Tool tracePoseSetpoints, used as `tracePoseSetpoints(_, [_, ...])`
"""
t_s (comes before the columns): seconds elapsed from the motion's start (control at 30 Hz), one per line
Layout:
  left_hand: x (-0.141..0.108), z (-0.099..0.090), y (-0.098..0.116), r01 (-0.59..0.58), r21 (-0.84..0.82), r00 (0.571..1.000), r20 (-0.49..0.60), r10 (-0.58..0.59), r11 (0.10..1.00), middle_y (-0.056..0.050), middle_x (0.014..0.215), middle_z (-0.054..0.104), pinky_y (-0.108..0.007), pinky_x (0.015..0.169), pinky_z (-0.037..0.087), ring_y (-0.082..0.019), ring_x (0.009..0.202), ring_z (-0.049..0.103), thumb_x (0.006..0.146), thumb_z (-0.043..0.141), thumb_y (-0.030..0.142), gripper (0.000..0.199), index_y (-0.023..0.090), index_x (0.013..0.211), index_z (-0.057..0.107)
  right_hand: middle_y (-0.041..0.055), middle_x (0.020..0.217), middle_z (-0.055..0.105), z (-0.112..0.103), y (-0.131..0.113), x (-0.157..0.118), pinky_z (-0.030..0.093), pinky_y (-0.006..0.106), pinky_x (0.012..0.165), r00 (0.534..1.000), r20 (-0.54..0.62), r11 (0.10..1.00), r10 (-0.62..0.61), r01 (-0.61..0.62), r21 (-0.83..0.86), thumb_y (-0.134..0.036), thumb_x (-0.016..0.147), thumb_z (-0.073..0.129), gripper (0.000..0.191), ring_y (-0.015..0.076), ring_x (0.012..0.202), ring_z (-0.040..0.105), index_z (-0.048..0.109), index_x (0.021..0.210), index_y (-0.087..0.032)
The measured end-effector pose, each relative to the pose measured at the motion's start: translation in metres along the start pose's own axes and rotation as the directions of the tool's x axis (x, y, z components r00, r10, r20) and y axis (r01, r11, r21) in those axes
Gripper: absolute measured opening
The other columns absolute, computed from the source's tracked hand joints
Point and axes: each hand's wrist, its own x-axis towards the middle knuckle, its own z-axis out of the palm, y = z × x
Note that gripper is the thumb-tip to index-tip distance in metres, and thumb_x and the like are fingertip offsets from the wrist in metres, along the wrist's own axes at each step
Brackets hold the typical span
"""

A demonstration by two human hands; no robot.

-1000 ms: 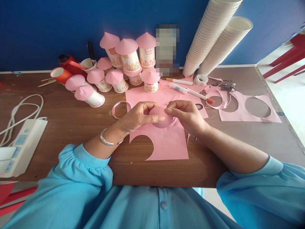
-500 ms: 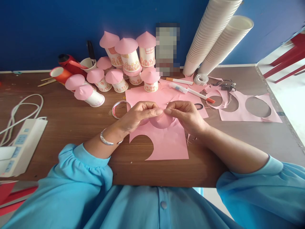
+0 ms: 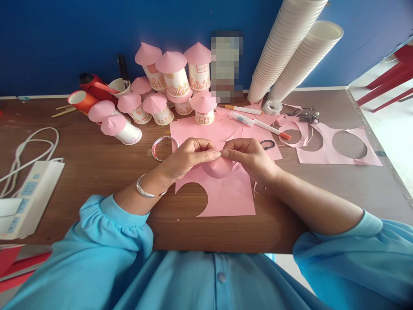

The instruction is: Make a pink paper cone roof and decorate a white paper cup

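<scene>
2 bare hands meet in the head camera's view, left hand [image 3: 190, 157] and right hand [image 3: 253, 156] each pinching the upper edge of a rounded pink paper piece [image 3: 219, 168], thumb tips side by side. The piece sits over a cut pink sheet [image 3: 232, 200], in front of cups with pink cone roofs [image 3: 177, 82]. The step appears to be shaping a shallow cone; the fingers hide any overlap. The next move likely calls for a firm pinch, without creasing.
</scene>
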Motion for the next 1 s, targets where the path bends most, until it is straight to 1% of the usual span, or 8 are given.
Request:
tracePoseSetpoints(0.27, [-0.001,0.0,0.001,-0.003,0.075,0.998,-0.063,0.007,0.997,0.002,0.061,0.05,-0.028,0.056,0.027,-0.009,0.057,0.037,0.083,0.075,0.039,0.029,0.016,0.068,0.064,-0.004,0.062,0.045,-0.005,0.004,0.0,0.03,0.028,0.061,0.999,0.045,1.0,-0.006,0.006,-0.002,-0.056,0.087,0.075,0.051,0.0104,0.063,0.039,0.055,0.06,-0.017])
tracePoseSetpoints(0.43, [-0.002,-0.003,0.0,0.001,0.078,0.998,-0.056,0.003,0.997,0.002,0.063,0.051,-0.027,0.055,0.027,-0.01,0.059,0.04,0.084,0.072,0.038,0.027,0.016,0.071,0.065,-0.0027,0.066,0.054,-0.005,0.005,0.001,0.031,0.028,0.062,0.999,0.041,0.999,0.023,-0.025,0.036,-0.052,0.076,0.086,0.04,0.0113,0.065,0.042,0.069,0.072,-0.016])
tracePoseSetpoints(0.57, [0.001,-0.013,-0.001,-0.079,0.026,0.995,-0.054,0.08,0.997,-0.001,0.08,0.066,-0.026,0.066,0.043,-0.013,0.073,0.056,0.076,0.074,0.025,0.013,0.017,0.085,0.071,-0.0022,0.068,0.057,-0.006,0.007,0.003,0.032,0.028,0.063,1.0,-0.015,0.997,0.021,-0.02,0.079,-0.048,0.075,0.087,0.035,0.0113,0.066,0.045,0.071,0.072,-0.016])
tracePoseSetpoints(0.67, [0.007,-0.023,-0.006,-0.155,0.047,0.967,-0.195,0.161,0.987,-0.002,0.086,0.071,-0.028,0.077,0.05,-0.015,0.081,0.063,0.078,0.073,0.026,0.017,0.018,0.093,0.074,-0.0016,0.069,0.059,-0.007,0.006,0.004,0.034,0.028,0.064,0.999,-0.035,0.992,0.022,-0.018,0.127,-0.046,0.074,0.086,0.034,0.0115,0.067,0.046,0.07,0.07,-0.017])
tracePoseSetpoints(0.73, [0.01,-0.027,-0.009,-0.164,0.135,0.923,-0.328,0.2,0.977,-0.001,0.073,0.068,-0.03,0.079,0.051,-0.015,0.073,0.062,0.085,0.072,0.034,0.019,0.018,0.095,0.075,-0.002,0.067,0.058,-0.007,0.006,0.005,0.034,0.028,0.064,0.999,-0.034,0.989,0.022,-0.017,0.148,-0.046,0.074,0.086,0.033,0.0112,0.065,0.045,0.069,0.069,-0.018])
tracePoseSetpoints(0.8, [0.012,-0.028,-0.011,-0.158,0.177,0.899,-0.38,0.216,0.971,0.001,0.069,0.066,-0.031,0.08,0.05,-0.014,0.069,0.06,0.087,0.073,0.04,0.025,0.018,0.097,0.076,-0.0024,0.067,0.057,-0.007,0.006,0.005,0.034,0.028,0.063,0.999,-0.037,0.988,0.018,-0.012,0.156,-0.046,0.074,0.085,0.034,0.0108,0.064,0.044,0.068,0.068,-0.018])
tracePoseSetpoints(0.93, [0.007,-0.02,-0.006,-0.148,0.055,0.96,-0.233,0.157,0.987,-0.002,0.098,0.071,-0.028,0.079,0.05,-0.014,0.086,0.063,0.081,0.08,0.044,0.037,0.021,0.108,0.072,-0.003,0.066,0.056,-0.008,0.008,0.005,0.032,0.028,0.063,0.999,-0.048,0.988,0.006,0.001,0.152,-0.046,0.075,0.086,0.034,0.0103,0.063,0.043,0.068,0.068,-0.018])
tracePoseSetpoints(1.0, [0.004,-0.013,-0.002,-0.081,0.04,0.99,-0.109,0.085,0.996,-0.001,0.091,0.068,-0.026,0.073,0.047,-0.013,0.081,0.059,0.074,0.087,0.042,0.037,0.019,0.098,0.072,-0.0022,0.068,0.058,-0.008,0.009,0.005,0.034,0.028,0.064,0.999,-0.037,0.989,0.013,-0.007,0.146,-0.046,0.076,0.086,0.034,0.011,0.065,0.046,0.069,0.069,-0.018])
